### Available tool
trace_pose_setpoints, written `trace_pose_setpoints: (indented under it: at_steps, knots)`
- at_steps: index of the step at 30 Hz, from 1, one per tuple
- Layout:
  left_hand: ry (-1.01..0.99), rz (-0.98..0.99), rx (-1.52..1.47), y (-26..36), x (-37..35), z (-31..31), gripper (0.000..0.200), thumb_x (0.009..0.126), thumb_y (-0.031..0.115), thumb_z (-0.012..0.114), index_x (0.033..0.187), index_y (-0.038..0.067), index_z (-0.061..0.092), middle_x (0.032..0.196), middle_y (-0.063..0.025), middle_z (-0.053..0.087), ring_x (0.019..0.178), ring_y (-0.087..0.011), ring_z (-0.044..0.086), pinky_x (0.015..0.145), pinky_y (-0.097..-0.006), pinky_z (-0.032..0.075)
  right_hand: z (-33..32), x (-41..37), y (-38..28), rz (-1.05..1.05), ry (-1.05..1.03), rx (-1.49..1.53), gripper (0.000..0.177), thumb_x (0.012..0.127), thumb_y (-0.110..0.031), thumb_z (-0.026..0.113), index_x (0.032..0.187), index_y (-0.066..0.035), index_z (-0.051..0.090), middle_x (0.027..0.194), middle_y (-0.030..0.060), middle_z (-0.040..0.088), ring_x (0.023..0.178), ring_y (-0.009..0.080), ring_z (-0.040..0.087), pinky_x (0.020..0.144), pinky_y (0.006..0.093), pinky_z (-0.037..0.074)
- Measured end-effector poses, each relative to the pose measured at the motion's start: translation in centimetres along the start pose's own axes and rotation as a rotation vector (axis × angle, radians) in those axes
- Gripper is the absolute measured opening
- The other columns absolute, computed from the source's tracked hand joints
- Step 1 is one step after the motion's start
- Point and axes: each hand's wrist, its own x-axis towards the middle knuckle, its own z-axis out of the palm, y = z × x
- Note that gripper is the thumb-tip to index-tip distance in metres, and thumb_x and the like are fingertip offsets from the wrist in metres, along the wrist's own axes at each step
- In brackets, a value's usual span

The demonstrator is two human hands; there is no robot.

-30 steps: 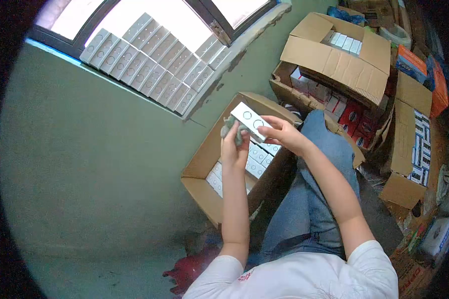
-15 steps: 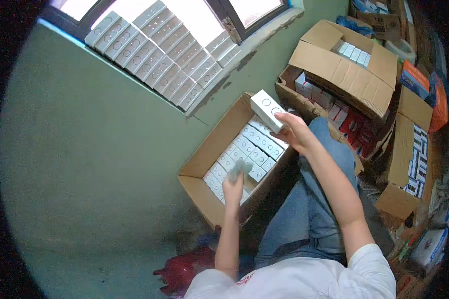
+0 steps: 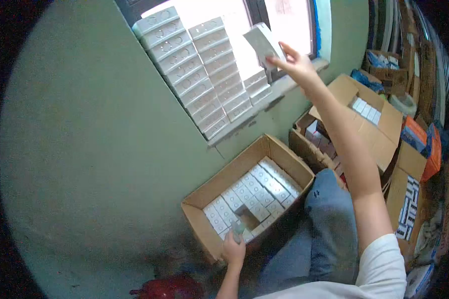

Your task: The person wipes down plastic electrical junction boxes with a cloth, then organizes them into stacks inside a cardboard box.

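My right hand (image 3: 298, 66) is raised in front of the window, fingers and thumb closed round a white oblong box (image 3: 262, 44) that is tilted. Low over the near edge of a cardboard carton (image 3: 224, 182), my left hand (image 3: 233, 250) grips a small grey-green object (image 3: 238, 228), too blurred to name. Rows of white boxes with circles on them (image 3: 244, 187) fill much of that carton, with a gap showing brown cardboard beside my left hand. On the windowsill stand stacked white boxes (image 3: 184, 74) in columns of unequal height.
To the right stand an open carton with white boxes inside (image 3: 351, 119) and another carton of blue-and-white packs (image 3: 409, 199). An orange-and-blue package (image 3: 416, 134) lies by them. A red object (image 3: 169, 289) is on the floor at lower left. My knee (image 3: 327, 192) is beside the near carton.
My right hand has carried the white box up from over the carton to the window. My left hand has moved lower, still holding the grey-green object. The view has shifted.
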Motion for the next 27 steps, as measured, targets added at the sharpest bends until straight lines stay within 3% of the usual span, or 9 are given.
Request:
trace_pose_setpoints:
  at_steps: [3, 5, 9, 12, 14, 18, 23, 24, 27]
  knots:
    - [0.096, -0.005, -0.058, -0.5, -0.8, 0.8, 0.039, 0.084, 0.023, 0.061, 0.118, 0.004, 0.058, 0.101, -0.0196, 0.064, 0.089, -0.0413, 0.061, 0.076, -0.0461, 0.049, 0.7, 10.6, 0.7, -0.187, -0.052, -0.192, 0.075, 0.073, -0.054, 0.072, 0.13, -0.009, 0.054, 0.111, 0.0075, 0.063, 0.096, 0.0159, 0.056, 0.082, 0.0294, 0.042]
    - [0.02, -0.152, -0.005, 0.2, -1.0, 0.2, 0.041, 0.083, 0.025, 0.061, 0.118, 0.004, 0.058, 0.099, -0.0206, 0.065, 0.086, -0.0422, 0.062, 0.075, -0.0474, 0.049, 1.6, 13.7, -3.0, -0.14, -0.187, -0.292, 0.068, 0.071, -0.055, 0.07, 0.123, -0.013, 0.059, 0.101, 0.0029, 0.062, 0.088, 0.0124, 0.052, 0.075, 0.0284, 0.039]
    - [0.039, -0.217, -0.05, -2.1, -1.4, 2.5, 0.045, 0.082, 0.03, 0.061, 0.119, 0.004, 0.057, 0.097, -0.0226, 0.066, 0.082, -0.0432, 0.063, 0.073, -0.05, 0.049, 3.1, 18.8, -5.7, -0.014, -0.365, -0.286, 0.077, 0.067, -0.055, 0.072, 0.126, -0.01, 0.053, 0.118, 0.0123, 0.057, 0.117, 0.0224, 0.049, 0.098, 0.0407, 0.039]
    - [0.095, -0.198, -0.01, -1.9, -1.3, 2.6, 0.045, 0.082, 0.032, 0.061, 0.117, 0.005, 0.058, 0.093, -0.0226, 0.067, 0.082, -0.0419, 0.064, 0.072, -0.0494, 0.049, 4.1, 19.1, -7.2, -0.084, -0.386, -0.204, 0.094, 0.064, -0.05, 0.078, 0.138, -0.009, 0.036, 0.129, 0.0184, 0.046, 0.127, 0.0284, 0.042, 0.105, 0.0465, 0.036]
    - [0.196, -0.116, -0.137, -3.1, -1.5, 4.1, 0.044, 0.081, 0.031, 0.061, 0.115, 0.004, 0.06, 0.087, -0.0215, 0.067, 0.079, -0.0409, 0.064, 0.07, -0.0482, 0.05, 4.3, 19.5, -7.5, -0.075, -0.459, -0.164, 0.105, 0.062, -0.046, 0.081, 0.141, -0.009, 0.024, 0.133, 0.0207, 0.039, 0.127, 0.0308, 0.041, 0.107, 0.0477, 0.035]
    - [0.023, -0.213, 0.025, -0.5, -0.8, 1.1, 0.043, 0.08, 0.03, 0.063, 0.113, 0.001, 0.061, 0.084, -0.0209, 0.067, 0.075, -0.0396, 0.065, 0.07, -0.0477, 0.05, 5.3, 20.9, -6.9, -0.111, -0.499, -0.171, 0.112, 0.062, -0.04, 0.084, 0.144, -0.009, 0.013, 0.136, 0.0241, 0.031, 0.129, 0.0334, 0.038, 0.111, 0.048, 0.031]
    - [0.061, -0.2, -0.002, -2.2, -1.2, 2.8, 0.044, 0.079, 0.029, 0.064, 0.112, 0.0, 0.061, 0.084, -0.0211, 0.067, 0.075, -0.0386, 0.065, 0.069, -0.0477, 0.05, 5.7, 24.7, -3.5, -0.26, -0.419, -0.087, 0.097, 0.069, -0.039, 0.082, 0.14, -0.005, 0.026, 0.137, 0.0192, 0.034, 0.127, 0.0276, 0.041, 0.11, 0.0428, 0.035]
    - [0.091, -0.176, -0.038, -2.6, -1.1, 3.1, 0.043, 0.079, 0.028, 0.064, 0.112, 0.0, 0.061, 0.084, -0.0213, 0.067, 0.076, -0.0391, 0.065, 0.069, -0.048, 0.05, 6.1, 25.1, -3.5, -0.097, -0.329, 0.121, 0.039, 0.091, -0.023, 0.053, 0.124, -0.003, 0.052, 0.117, 0.0156, 0.06, 0.106, 0.03, 0.057, 0.096, 0.0403, 0.04]
    - [0.099, -0.161, -0.08, -2.5, -1.0, 3.0, 0.04, 0.08, 0.028, 0.063, 0.11, 0.002, 0.061, 0.085, -0.0219, 0.067, 0.077, -0.0406, 0.064, 0.068, -0.0487, 0.05, 5.4, 25.9, -0.2, -0.24, -0.387, 0.11, 0.088, 0.073, -0.037, 0.08, 0.139, -0.005, 0.032, 0.136, 0.0169, 0.037, 0.126, 0.023, 0.042, 0.109, 0.0358, 0.037]
